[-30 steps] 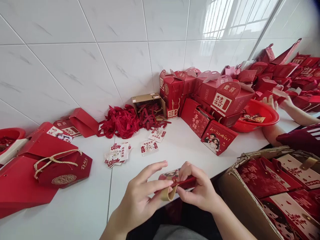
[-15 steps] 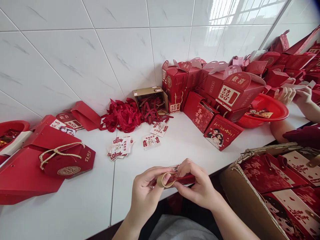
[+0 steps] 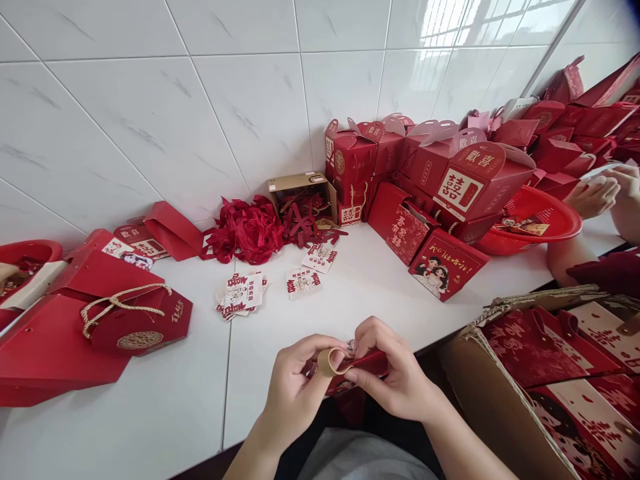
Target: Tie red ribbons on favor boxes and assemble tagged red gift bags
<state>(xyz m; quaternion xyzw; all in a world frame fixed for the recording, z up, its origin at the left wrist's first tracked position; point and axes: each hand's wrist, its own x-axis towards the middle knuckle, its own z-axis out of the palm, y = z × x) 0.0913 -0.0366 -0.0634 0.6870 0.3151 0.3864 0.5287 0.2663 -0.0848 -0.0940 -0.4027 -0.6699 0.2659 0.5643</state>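
Note:
At the near edge of the white table point(image 3: 175, 413), both my hands grip a small flat red gift box point(image 3: 367, 363) with a tan strap handle point(image 3: 330, 360). My left hand point(image 3: 295, 387) pinches the curled tan strap with thumb and fingers. My right hand point(image 3: 395, 373) clasps the red box from the right, its fingertips at the strap's base. Most of the box is hidden by my fingers.
Printed cards point(image 3: 240, 299) lie mid-table, with a red ribbon pile point(image 3: 245, 233) and a small cardboard box point(image 3: 303, 197) behind. Folded red boxes point(image 3: 440, 180) stack at the back right beside a red basin point(image 3: 540, 220). Flat red bags point(image 3: 125, 320) lie left. A carton of flat boxes point(image 3: 550, 373) sits right. Another person's hands point(image 3: 600, 193) work far right.
My left fingers have closed from spread to pinching the tan strap, which now curls upward. The view shifted slightly, and the other person's hands moved right.

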